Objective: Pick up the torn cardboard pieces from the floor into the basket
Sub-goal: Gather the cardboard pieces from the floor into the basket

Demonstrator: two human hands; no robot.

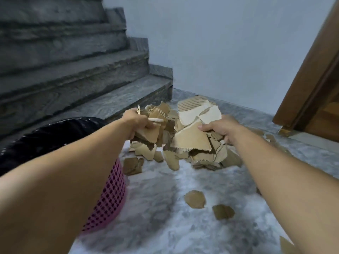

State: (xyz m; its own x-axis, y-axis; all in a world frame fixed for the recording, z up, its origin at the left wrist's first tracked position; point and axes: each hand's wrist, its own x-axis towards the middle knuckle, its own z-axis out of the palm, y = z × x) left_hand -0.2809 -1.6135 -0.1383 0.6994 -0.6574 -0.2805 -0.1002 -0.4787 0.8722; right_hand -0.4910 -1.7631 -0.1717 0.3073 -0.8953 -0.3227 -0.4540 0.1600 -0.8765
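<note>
Both hands hold cardboard above the pile (pixel 205 156) on the floor (pixel 165 208). The left hand (pixel 136 121) has its grip closed on a crumpled bunch (pixel 154 129); the right hand (pixel 222 128) pinches a large flat piece (pixel 190 140), long edge running left to right. The basket (pixel 111 195), lined with a black bag (pixel 45 140), stands to the left and nearer the person, under the left forearm. The left hand is the closer one, so its load likely goes in first. Loose scraps (pixel 195 198) lie on the floor nearby.

Basket (pixel 111 197) left of cardboard pile (pixel 201 153); stairs (pixel 73 79) behind basket; door (pixel 311 79) at right
</note>
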